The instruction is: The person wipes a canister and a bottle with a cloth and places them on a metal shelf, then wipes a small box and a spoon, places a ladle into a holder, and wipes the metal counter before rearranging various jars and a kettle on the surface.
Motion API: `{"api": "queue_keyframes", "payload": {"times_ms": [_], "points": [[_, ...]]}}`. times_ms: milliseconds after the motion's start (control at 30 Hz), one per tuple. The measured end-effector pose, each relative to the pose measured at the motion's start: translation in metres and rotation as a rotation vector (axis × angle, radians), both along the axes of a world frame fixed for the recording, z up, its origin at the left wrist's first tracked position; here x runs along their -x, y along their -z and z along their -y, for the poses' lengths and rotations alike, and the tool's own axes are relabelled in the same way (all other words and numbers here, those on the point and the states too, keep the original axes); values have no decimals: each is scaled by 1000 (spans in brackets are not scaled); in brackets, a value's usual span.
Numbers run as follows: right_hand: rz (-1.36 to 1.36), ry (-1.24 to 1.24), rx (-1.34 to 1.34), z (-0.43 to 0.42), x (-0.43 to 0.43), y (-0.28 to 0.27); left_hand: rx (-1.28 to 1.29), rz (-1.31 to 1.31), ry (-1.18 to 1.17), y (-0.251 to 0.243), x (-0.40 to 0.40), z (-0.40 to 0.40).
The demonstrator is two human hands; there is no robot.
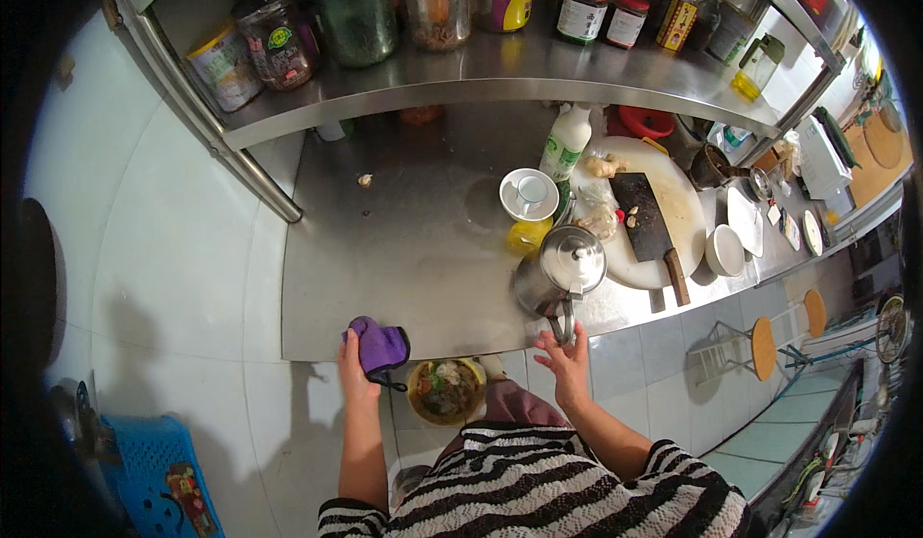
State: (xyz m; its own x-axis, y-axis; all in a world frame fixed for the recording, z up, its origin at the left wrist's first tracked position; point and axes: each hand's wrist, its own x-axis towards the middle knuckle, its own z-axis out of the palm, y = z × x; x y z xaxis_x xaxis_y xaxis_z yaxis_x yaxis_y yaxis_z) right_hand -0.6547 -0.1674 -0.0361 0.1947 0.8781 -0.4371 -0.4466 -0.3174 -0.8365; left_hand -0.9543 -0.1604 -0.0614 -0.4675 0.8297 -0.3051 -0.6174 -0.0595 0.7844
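Observation:
My left hand (355,368) holds a purple cloth (380,347) with dark edging at the front edge of the stainless steel counter (404,271). Close by the handle of a lidded metal pitcher (561,267), my right hand (566,361) has its fingers spread; whether a fingertip touches the handle I cannot tell. Behind the pitcher are a yellow object (528,236) and a white bowl (510,190) with a small white cup (531,190) in it. A cleaver (640,213) lies on the round white cutting board (689,206), with garlic cloves on its blade and ginger (606,166) beside it.
A white and green bottle (566,141) stands behind the bowl. White bowls and dishes lie right of the board. Over the counter's back runs a metal shelf (461,91) with several jars. On the floor are a bin (447,392) holding food scraps and a blue basket (155,459).

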Motion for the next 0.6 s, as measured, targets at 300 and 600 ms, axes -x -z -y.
{"api": "queue_keyframes", "payload": {"times_ms": [300, 600], "points": [[114, 181, -290, -11, -20, 14, 8, 12, 59, -3, -5, 9], [101, 231, -248, -10, -39, 17, 14, 55, 15, -4, 0, 31]]}}
